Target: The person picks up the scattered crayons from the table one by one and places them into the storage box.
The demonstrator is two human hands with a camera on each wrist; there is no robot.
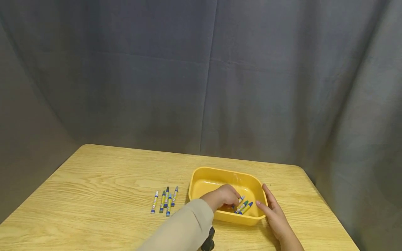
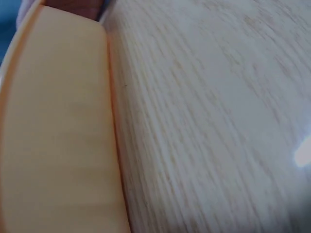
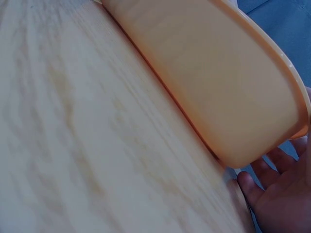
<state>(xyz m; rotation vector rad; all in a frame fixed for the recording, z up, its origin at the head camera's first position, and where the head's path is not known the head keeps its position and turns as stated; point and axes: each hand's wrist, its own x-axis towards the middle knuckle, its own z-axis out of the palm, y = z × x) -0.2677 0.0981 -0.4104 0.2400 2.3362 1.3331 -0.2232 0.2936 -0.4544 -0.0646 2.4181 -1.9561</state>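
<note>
Right hand [image 1: 276,213] has the tub [image 1: 236,218] pinched at its end wall, thumb over the rim and fingers outside, so that side's a proper hold. Left hand [image 1: 224,196] is down inside the tub with fingers bent at the crayons, but honestly I can't tell if it's pinching one or just touching, the hand itself blocks the spot. Three show in there: a pale-tipped crayon [image 1: 242,197] right by that hand, then a green-tipped crayon [image 1: 241,207] and a blue-tipped crayon [image 1: 246,209] side by side. Five loose crayons [image 1: 166,198] lie on the table [image 1: 113,174], left of the tub and apart from it. My read on the step: one hand steadies the tub while the other handles a crayon in it. Next move calls for, imo, a clean pinch or a clean let-go on the left without dragging the neighbours, plus a firm rim hold so the tub doesn't skid
</note>
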